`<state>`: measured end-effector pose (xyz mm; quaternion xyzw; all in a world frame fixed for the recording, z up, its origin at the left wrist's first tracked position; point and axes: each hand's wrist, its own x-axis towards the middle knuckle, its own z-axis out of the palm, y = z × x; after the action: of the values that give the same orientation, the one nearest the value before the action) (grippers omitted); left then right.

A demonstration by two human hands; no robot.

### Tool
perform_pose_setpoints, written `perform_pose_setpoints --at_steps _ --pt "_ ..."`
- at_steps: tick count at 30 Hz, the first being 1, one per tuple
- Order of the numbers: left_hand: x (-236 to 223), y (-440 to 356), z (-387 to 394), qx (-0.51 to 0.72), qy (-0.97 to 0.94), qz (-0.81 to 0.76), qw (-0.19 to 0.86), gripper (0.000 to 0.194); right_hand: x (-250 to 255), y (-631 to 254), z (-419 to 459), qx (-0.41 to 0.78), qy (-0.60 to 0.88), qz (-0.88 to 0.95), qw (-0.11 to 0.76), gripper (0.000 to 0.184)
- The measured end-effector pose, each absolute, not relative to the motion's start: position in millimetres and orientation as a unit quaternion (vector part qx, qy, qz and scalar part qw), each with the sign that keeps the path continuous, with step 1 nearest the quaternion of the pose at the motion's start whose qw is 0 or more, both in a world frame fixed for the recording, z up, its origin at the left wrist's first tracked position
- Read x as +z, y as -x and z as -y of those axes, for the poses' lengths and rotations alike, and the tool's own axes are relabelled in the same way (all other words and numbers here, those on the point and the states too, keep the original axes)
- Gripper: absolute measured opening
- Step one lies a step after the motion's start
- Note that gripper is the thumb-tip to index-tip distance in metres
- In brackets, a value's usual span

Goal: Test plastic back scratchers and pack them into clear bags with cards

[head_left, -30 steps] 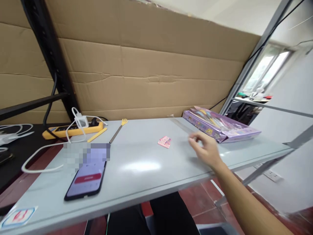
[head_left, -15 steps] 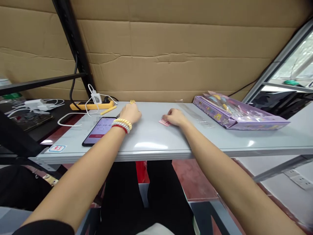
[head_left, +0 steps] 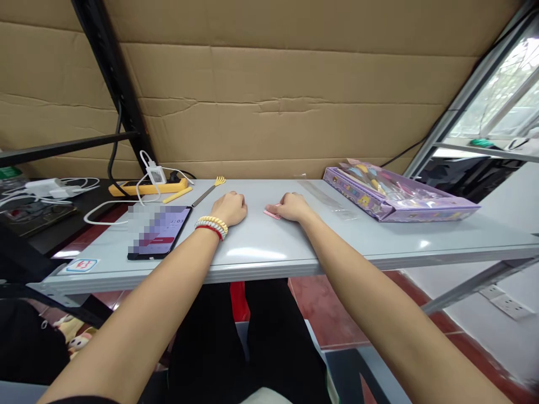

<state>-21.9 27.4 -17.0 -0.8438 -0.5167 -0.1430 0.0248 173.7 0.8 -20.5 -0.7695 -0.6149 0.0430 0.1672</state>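
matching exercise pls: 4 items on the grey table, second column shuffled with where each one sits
Items:
1. smartphone
2. pink card
3. purple toy box
4. yellow power strip

Places:
A. far right of the table, beside the metal frame upright
B. back left corner, with a white charger plugged in
C. at the fingertips of the right hand
D. flat on the table, left of the left hand

Pairs: 1-D, 2-C, 3-A, 4-B
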Motion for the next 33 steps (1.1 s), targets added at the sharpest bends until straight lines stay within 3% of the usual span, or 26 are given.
perform_pose_setpoints --at_steps 5,10,33 --pt "-15 29 -30 -0.143 0.818 0.556 0.025 0.036 -20 -175 -1 0.071 0.762 0.625 0.154 0.052" --pt "-13 46 -44 -0.195 0.708 0.668 0.117 0.041 -19 -175 0 0.055 0.777 0.607 0.157 0.059" --pt "-12 48 -49 -0.109 0.7 0.704 0.051 0.038 -23 -178 -2 0.076 0.746 0.635 0.186 0.048"
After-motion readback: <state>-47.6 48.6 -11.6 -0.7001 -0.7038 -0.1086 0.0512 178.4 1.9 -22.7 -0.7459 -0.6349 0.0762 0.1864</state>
